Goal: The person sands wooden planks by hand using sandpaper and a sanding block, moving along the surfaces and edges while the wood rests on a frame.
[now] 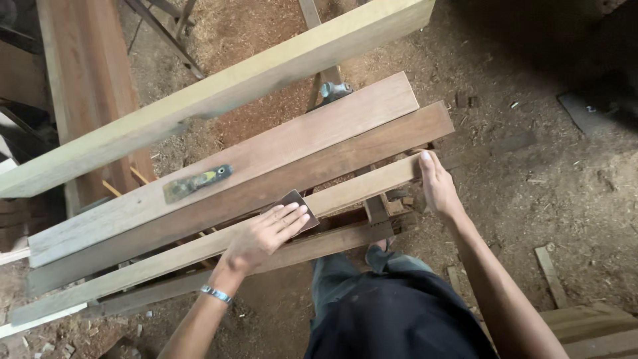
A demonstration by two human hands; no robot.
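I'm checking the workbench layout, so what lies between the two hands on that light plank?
In the head view, only bare light plank runs between the left hand, which presses a brown sanding sheet, and the right hand gripping the plank's end.

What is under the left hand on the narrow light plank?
Under the left hand lies a brown sheet of sandpaper, pressed flat on the narrow light plank. Only its far corner shows past the fingers; the rest, and the wood beneath it, is covered. The right hand grips the plank's end.
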